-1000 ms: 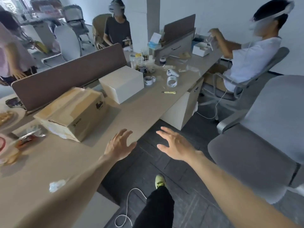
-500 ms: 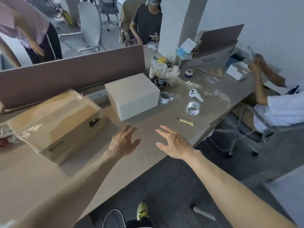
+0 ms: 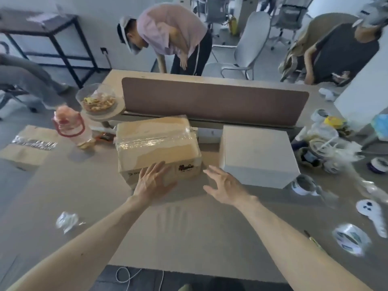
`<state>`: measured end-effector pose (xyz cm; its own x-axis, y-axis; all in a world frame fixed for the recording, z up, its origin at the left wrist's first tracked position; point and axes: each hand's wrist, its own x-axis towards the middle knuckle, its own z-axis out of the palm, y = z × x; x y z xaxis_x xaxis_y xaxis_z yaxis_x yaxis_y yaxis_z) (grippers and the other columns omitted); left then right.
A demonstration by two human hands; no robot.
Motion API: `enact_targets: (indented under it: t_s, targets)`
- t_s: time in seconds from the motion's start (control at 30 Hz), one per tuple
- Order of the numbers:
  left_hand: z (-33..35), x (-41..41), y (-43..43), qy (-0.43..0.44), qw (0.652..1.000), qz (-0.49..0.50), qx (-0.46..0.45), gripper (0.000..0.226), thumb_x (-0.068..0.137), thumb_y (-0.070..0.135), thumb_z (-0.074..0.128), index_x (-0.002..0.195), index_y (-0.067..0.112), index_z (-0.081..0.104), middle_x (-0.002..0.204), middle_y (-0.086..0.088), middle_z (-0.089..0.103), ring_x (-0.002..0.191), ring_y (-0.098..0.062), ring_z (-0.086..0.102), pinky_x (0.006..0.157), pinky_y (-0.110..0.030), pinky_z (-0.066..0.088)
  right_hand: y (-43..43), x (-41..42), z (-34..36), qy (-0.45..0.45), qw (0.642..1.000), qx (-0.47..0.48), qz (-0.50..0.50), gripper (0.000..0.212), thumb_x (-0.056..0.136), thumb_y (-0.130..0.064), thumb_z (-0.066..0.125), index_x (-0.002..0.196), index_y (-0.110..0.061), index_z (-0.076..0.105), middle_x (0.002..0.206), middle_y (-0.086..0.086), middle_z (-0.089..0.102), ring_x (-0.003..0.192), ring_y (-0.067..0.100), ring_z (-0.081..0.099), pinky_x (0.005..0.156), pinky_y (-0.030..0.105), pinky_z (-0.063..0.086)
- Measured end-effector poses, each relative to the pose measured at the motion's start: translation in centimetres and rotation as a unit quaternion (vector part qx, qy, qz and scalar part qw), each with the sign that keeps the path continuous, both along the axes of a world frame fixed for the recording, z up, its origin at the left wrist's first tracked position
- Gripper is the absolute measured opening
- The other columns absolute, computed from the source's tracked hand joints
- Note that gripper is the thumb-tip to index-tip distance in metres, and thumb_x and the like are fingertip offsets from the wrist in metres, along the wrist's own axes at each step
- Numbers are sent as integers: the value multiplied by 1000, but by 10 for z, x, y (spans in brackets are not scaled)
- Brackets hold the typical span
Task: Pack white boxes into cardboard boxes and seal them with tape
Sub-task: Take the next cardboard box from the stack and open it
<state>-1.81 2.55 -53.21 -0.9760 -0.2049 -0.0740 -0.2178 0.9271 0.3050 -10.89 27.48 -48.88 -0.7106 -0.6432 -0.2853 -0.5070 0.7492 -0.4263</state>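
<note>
A person's left hand (image 3: 154, 181), fingers straight and spread, is at the near face of a taped cardboard box (image 3: 155, 141) on the tabletop (image 3: 189, 238); whether it touches cannot be told. The right hand (image 3: 223, 184), fingers open and holding nothing, hovers just right of the cardboard box's near corner. A closed white box (image 3: 257, 152) stands right of the cardboard box, not yet packed. The step looks like taking hold of the cardboard box: 2 flat palms on opposite sides, lifted level, should spare the clear tape over its top seam. Its contents are hidden. Behind and left of the cardboard box, a clear bowl (image 3: 97, 100) holds snacks; a tape roll (image 3: 349, 238) lies far right.
</note>
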Motion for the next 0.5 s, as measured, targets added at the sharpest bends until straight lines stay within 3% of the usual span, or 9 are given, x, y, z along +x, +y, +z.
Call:
enact_targets:
  t_s: [0.17, 0.37, 0.5]
  targets:
    - [14, 1, -21, -38, 992, 121, -3, 95, 67, 86, 19, 145, 37, 43, 160, 4, 29, 148, -23, 26, 117, -50, 22, -24, -52, 2, -4, 997, -22, 72, 61, 96, -46, 50, 152, -29, 32, 162, -6, 18, 143, 24, 32, 113, 41, 33]
    - [23, 12, -33, -48, 977, 209, -8, 91, 71, 85, 27, 146, 35, 41, 161, 4, 26, 145, -22, 28, 115, -48, 27, -54, -91, -6, -8, 994, -24, 104, 62, 96, -46, 51, 152, -25, 33, 162, -1, 19, 145, 24, 28, 116, 40, 29]
    - [26, 1, -57, -49, 969, 243, 10, 83, 77, 82, 37, 146, 35, 40, 162, 3, 25, 142, -26, 32, 111, -49, 32, -82, -108, -8, 8, 995, -14, 94, 64, 96, -48, 48, 154, -28, 26, 164, -4, 8, 144, 27, 31, 110, 43, 36]
